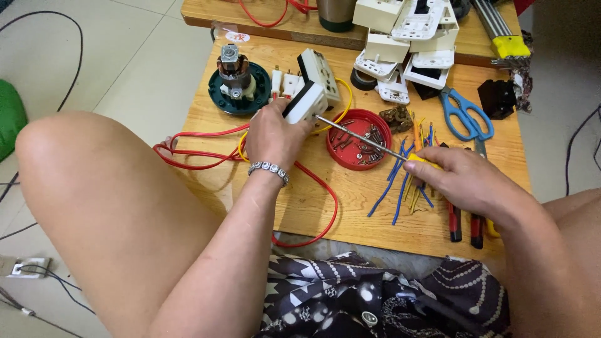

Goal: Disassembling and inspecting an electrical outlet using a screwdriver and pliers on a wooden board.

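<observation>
Two hands: both yours, both busy over the wooden worktop [375, 222].
Left hand [270, 139]: fingers wrapped around a white socket block [305, 102], held tilted just above the worktop beside the red lid [359, 148] of screws.
Right hand [466, 181]: fingers pinched on the yellow handle of a screwdriver [375, 142] — its thin shaft crosses over the red lid and its tip meets the socket block.
Nearby: red cable [313, 181] loops under your left wrist; loose coloured wire pieces [400, 188] lie by your right hand — blue scissors [464, 114] beyond.
</observation>
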